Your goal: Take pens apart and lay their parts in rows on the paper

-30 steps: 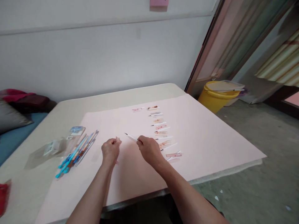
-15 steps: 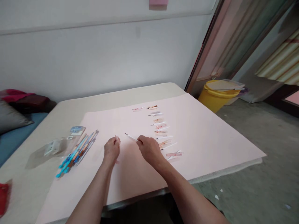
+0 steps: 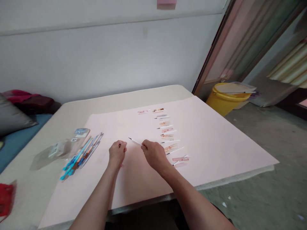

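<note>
Over the pink sheet (image 3: 129, 198), my right hand (image 3: 154, 155) pinches a thin white pen refill (image 3: 136, 141), its dark tip pointing up and left. My left hand (image 3: 117, 154) is closed around a pale pink pen barrel (image 3: 122, 165), mostly hidden by the fingers; only its ends show. A small gap separates the refill from the left hand. Right of my hands runs a column of pen parts: pinkish and orange-tinted barrels (image 3: 170, 147) with white refills (image 3: 174, 141) beside them. A bundle of assembled-looking pens (image 3: 82, 153), blue, brown and grey, lies to the left.
Left of the pens lie a clear plastic bag (image 3: 43, 160) and a blue-and-white packet (image 3: 82, 131). A red item (image 3: 6, 198) sits at the table's left edge. A yellow bin (image 3: 220, 101) stands on the floor at right; a wall backs the table.
The whole view has shifted slightly, moving things a little to the right. My left hand has turned slightly; both hands keep their hold.
</note>
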### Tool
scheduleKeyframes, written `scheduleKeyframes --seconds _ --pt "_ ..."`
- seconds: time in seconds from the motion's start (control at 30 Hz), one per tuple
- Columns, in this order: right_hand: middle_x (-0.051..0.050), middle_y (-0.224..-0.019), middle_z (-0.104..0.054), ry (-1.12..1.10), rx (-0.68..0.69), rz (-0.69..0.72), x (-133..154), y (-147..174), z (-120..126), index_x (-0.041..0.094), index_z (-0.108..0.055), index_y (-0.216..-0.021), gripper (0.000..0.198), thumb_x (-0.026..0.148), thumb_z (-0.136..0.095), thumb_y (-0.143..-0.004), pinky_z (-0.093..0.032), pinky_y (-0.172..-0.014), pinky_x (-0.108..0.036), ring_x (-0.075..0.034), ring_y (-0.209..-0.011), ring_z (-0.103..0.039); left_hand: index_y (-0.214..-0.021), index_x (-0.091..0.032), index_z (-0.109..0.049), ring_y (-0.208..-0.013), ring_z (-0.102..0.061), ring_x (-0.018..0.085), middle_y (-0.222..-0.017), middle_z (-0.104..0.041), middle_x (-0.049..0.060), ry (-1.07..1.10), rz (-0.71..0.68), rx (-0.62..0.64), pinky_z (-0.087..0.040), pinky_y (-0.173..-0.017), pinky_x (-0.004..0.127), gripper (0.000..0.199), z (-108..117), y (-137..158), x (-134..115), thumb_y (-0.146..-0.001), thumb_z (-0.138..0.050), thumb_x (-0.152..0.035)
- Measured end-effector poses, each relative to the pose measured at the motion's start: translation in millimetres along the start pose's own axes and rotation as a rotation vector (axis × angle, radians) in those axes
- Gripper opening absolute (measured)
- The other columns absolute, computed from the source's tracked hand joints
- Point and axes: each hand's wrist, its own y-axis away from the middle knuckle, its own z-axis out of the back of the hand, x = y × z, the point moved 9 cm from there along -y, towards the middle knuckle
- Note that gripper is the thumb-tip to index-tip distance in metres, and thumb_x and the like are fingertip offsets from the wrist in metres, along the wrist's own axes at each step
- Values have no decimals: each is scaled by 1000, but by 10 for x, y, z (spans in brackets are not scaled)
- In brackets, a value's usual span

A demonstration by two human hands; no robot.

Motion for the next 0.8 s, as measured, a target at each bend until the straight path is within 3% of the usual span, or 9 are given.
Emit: scheduleKeyframes --seconds 0.2,0.37,0.5,0.8 --pt "-4 -82 -67 28 26 -8 1 4 4 23 -60 -92 20 28 -41 -91 -29 -57 -25 -16 -73 -59 -77 -18 -60 -55 -52 12 -61 -57 -1 72 -77 -155 -40 -48 21 14 136 -23 -130 -69 -56 -30" --pt "-8 -80 -67 163 85 22 38 3 -82 20 -58 -94 21 25 -38 -91 -35 -61 -27 -21 -75 -62 -66 -19 -62 -56 -52 14 -62 -59 0 30 -64 -93 -38 -44 23 12 74 -17 -100 -66 -59 -30" --pt "-10 -79 -66 237 109 29 54 17 -179 18 -52 -99 20 19 -35 -91 -40 -64 -31 -24 -75 -64 -69 -19 -63 -59 -53 14 -66 -61 0 49 -58 -94 -38 -43 23 14 88 -22 -84 -67 -59 -31" --pt "-15 -82 -66 244 230 14 1 34 -440 10 -48 -106 23 11 -35 -87 -45 -67 -34 -27 -81 -66 -63 -19 -61 -65 -56 14 -67 -63 0 -2 -131 -93 -42 -54 23 13 89 -29 -160 -67 -58 -30"
